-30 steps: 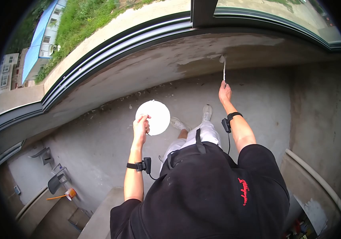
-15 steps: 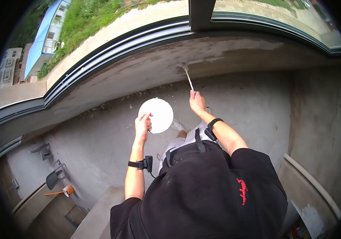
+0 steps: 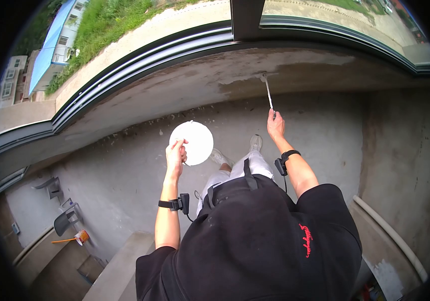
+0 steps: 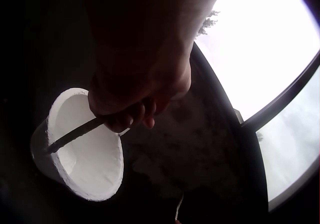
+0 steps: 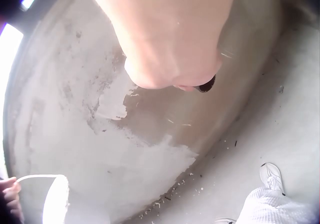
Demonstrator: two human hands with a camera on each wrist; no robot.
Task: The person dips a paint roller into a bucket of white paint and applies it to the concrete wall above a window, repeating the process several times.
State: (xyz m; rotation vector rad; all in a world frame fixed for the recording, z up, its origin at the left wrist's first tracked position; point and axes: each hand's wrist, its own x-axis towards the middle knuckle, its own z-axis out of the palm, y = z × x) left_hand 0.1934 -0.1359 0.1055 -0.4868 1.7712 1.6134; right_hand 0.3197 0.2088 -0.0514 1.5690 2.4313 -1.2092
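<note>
In the head view my left hand (image 3: 175, 156) grips the handle of a white bucket (image 3: 198, 143). The left wrist view has the fingers of that hand (image 4: 140, 88) curled round the handle (image 4: 77, 134), with the white-coated bucket (image 4: 92, 159) hanging tilted below. My right hand (image 3: 276, 124) holds a long thin tool (image 3: 268, 93) whose far end touches the low wall (image 3: 185, 83) under the window. In the right wrist view the right hand (image 5: 170, 58) hides most of the tool; a dark rounded end (image 5: 206, 85) shows beside it.
A window frame (image 3: 232, 32) runs along the wall top. Pale and darker patches (image 5: 170, 154) mark the wall. White shoes (image 3: 256, 143) stand on the grey floor (image 3: 320, 130). At the lower left are a grey chair (image 3: 63, 223) and an orange-white container (image 3: 81, 237); a pipe (image 3: 390, 236) lies at right.
My right hand and the tool first moved left along the wall, then part of the way back right. The left hand still holds the bucket, with only slight shifts.
</note>
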